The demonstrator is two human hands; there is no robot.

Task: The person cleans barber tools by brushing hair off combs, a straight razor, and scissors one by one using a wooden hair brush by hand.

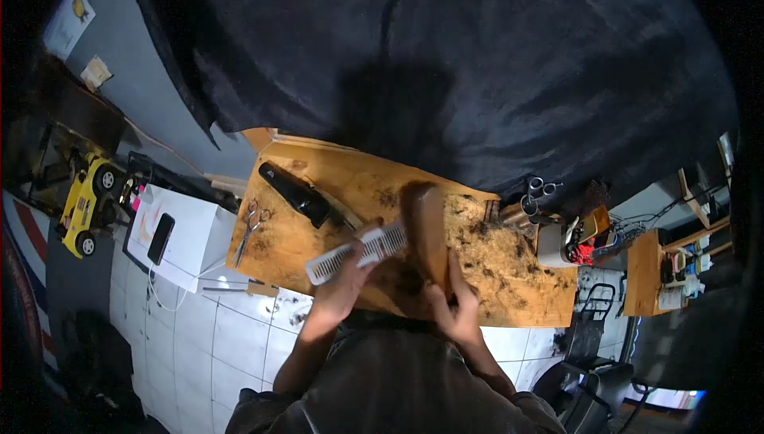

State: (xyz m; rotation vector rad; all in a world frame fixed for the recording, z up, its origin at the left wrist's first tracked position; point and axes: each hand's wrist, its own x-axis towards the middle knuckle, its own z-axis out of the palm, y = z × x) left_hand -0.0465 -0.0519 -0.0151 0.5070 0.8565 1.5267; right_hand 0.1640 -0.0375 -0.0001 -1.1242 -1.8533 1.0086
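A white comb (322, 267) is in my left hand (342, 284), its toothed end touching or close to a brown wooden-backed brush (430, 235). My right hand (455, 310) grips the lower end of that brush, which is partly blurred. Both hands are over the front edge of a wooden table (509, 299) strewn with dark hair clippings. Behind my left hand lies a black hair clipper (293, 195). Scissors (251, 231) rest near the table's left end.
A white box (171, 235) with a phone (161, 238) on it stands left, beside a yellow toy car (91, 203). At the table's back right are a holder of tools (557, 247) and more scissors (543, 187). Dark cloth (509, 76) hangs behind.
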